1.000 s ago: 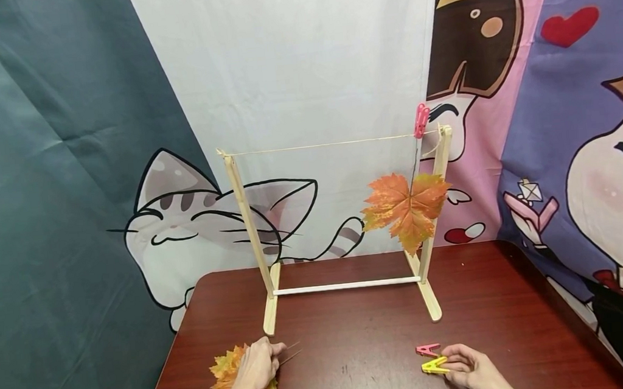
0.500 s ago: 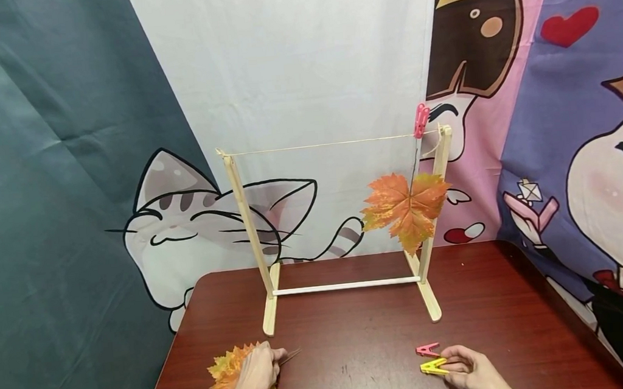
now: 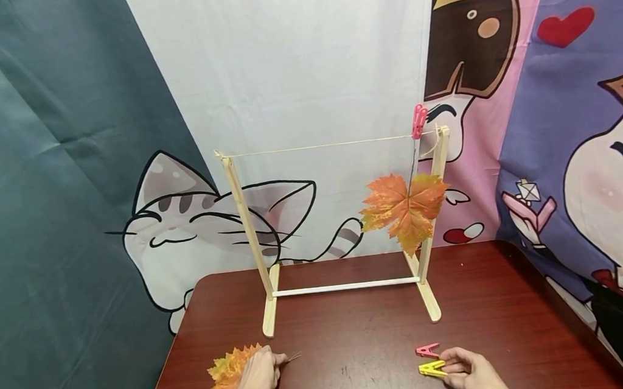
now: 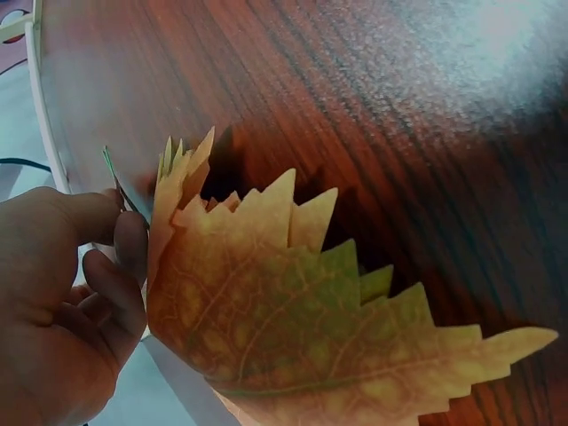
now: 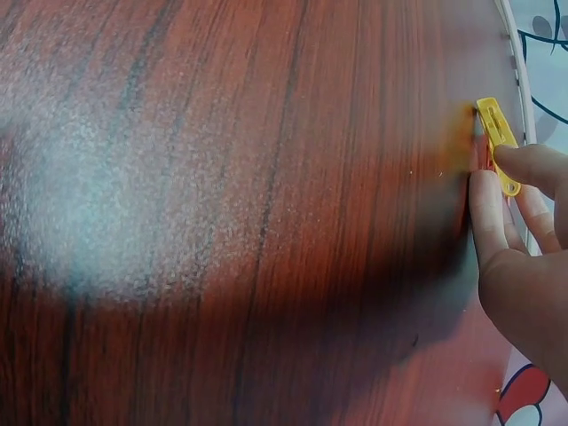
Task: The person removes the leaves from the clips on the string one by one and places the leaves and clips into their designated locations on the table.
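Observation:
At the table's front left, my left hand [image 3: 258, 372] pinches the thin stems [image 3: 295, 356] of a stack of orange-yellow artificial maple leaves [image 3: 222, 381]. In the left wrist view the serrated leaves [image 4: 311, 328] fan out from thumb and fingers. My right hand [image 3: 473, 374] holds a yellow clothespin [image 3: 431, 369] between thumb and fingers at the front right. Just beyond it lies a pink clothespin [image 3: 427, 350] on the table. The right wrist view shows the yellow clothespin [image 5: 493, 124] tilted, its far end pointing away from the hand.
A wooden stand [image 3: 244, 218] with a string [image 3: 308, 148] across its top stands at the back. One orange maple leaf [image 3: 407, 211] hangs near its right post from a pink clothespin [image 3: 418, 121]. Cartoon-printed cloth [image 3: 300, 55] covers the wall behind the brown table [image 3: 350, 332].
The left hand's fingers have shifted slightly on the stems, which now look closer together. My right hand has drifted a little left with the yellow clothespin.

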Demonstrator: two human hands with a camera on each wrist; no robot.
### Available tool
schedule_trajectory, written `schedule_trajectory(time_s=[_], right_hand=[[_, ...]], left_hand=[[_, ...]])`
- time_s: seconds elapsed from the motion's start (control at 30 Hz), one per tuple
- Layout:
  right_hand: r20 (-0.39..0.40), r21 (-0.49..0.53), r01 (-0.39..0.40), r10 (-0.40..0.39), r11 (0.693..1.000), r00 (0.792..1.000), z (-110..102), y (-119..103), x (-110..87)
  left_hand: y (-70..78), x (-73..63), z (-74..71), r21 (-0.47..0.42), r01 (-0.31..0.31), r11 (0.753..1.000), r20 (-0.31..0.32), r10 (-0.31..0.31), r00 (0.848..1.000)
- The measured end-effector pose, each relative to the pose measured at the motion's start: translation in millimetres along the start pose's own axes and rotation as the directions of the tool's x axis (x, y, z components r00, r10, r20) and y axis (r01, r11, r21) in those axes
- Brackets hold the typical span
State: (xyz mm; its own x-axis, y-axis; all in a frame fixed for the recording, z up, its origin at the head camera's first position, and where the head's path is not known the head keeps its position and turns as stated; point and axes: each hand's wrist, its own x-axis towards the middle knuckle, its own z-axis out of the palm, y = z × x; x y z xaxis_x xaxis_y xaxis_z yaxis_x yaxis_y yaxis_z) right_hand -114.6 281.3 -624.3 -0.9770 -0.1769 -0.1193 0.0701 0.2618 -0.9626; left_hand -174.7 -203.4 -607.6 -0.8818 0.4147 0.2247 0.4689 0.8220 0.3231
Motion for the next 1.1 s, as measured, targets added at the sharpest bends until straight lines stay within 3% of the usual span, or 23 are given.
schedule_trajectory(time_s=[0.2,0.57,0.7,0.8,0.9,1.03,1.1], right_hand=[[0.012,-0.054,0.092,-0.091,0.994,0.996,0.7,3.7,-0.7],[-0.037,-0.235,0.101,-0.113,0.967,0.993,3.5,-2.3,-1.6],[-0.115,-0.28,0.089,-0.125,0.956,0.985,5.2,-9.2,-4.6],[-0.227,-0.31,0.102,-0.178,0.945,0.958,4.4,-20.5,-4.0],[-0.294,-0.329,0.191,-0.292,0.925,0.91,-3.5,-38.3,0.4],[-0.274,-0.372,0.332,-0.445,0.867,0.853,-25.7,-73.9,10.2],[-0.247,-0.403,0.372,-0.491,0.836,0.836,-38.0,-96.4,15.6]], left_hand=[[0.2,-0.9,1.9,0.018,0.0,1.0,-0.003,0.0,1.0],[0.6,-1.7,0.5,0.0,0.024,1.0,0.022,-0.024,0.999],[3.8,-0.7,-3.5,0.024,0.023,0.999,-0.013,-0.023,1.0],[9.3,5.0,-10.6,0.024,0.024,0.999,-0.054,-0.023,0.998],[20.0,16.4,-20.7,-0.027,0.029,0.999,-0.073,-0.031,0.997],[45.3,37.1,-38.4,-0.153,0.008,0.988,-0.101,-0.024,0.995],[60.8,50.0,-49.2,-0.219,-0.017,0.976,-0.121,-0.01,0.993]])
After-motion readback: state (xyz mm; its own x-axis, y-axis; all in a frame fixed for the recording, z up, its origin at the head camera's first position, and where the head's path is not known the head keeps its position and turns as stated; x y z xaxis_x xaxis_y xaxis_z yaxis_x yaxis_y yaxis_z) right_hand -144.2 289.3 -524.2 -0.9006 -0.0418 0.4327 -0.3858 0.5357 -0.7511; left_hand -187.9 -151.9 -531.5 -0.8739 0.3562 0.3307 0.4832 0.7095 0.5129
